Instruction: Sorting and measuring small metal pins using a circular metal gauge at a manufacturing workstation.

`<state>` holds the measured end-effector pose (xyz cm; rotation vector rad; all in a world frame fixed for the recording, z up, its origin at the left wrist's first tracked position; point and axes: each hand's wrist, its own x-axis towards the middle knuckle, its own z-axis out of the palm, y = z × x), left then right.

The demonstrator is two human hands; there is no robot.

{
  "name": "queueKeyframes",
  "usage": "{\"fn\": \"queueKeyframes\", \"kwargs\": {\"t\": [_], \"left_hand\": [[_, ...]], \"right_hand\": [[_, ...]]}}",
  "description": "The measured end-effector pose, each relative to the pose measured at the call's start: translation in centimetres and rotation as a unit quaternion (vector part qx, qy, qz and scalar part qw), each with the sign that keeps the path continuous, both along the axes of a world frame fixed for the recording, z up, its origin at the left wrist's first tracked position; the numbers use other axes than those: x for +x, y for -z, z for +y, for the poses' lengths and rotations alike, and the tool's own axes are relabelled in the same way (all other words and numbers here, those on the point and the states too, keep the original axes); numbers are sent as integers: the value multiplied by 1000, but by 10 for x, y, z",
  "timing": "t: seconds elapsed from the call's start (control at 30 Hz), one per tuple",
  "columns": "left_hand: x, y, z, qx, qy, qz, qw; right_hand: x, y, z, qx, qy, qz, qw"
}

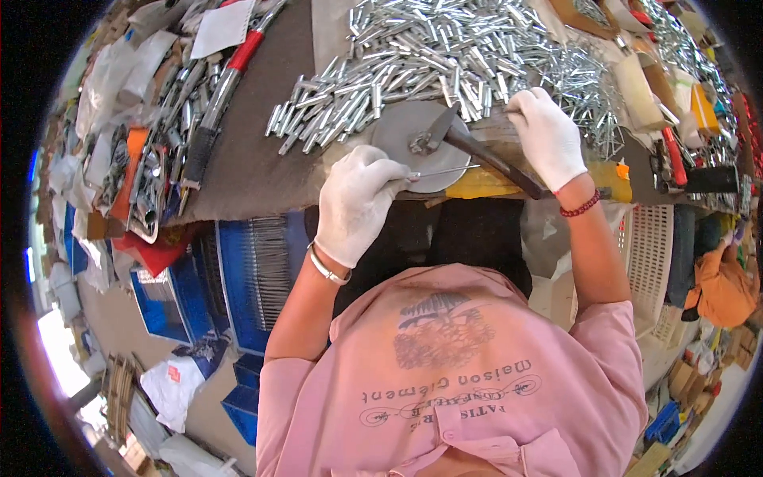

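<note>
Left hand (358, 199): gloved in white, pinching a thin metal rod (451, 170) between thumb and fingers.
Rod: pointing right, over the near part of the grey disc (392, 129).
Right hand (550, 137): gloved in white, fingers curled beside the near right part of the metal pile (433, 60); cannot tell whether gripping anything.
Hammer (483, 154): head over the disc, handle slanting near and right.
Pile: loose silvery pieces, spread across the far bench.
Blue crate (233, 290): near left, holding thin rods.
</note>
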<state>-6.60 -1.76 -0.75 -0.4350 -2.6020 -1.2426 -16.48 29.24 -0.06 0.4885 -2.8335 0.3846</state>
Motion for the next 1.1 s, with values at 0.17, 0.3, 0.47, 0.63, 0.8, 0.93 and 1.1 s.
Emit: {"fn": "queueKeyframes", "kwargs": {"t": [0.17,0.3,0.47,0.63,0.8,0.93,1.1], "left_hand": [[1,0,0,-8,-3,7,1000],[2,1,-1,-4,0,20,1000],[3,1,-2,-22,-4,40,999],[0,7,1,15,-18,39,999],[0,3,-2,-10,6,86,996],[1,3,-2,-26,3,85,996],[0,10,-1,-11,-4,76,997]], "right_hand": [[-6,-7,2,22,-10,-60,998],[9,-18,-9,-60,-39,-15,997],[51,-46,-76,-137,-215,-17,967],[56,-29,-113,-212,-228,-77,947],[55,-33,-104,-199,-196,-136,951],[54,-31,-104,-173,-215,-113,955],[52,-33,-108,-149,-238,-98,955]]}}
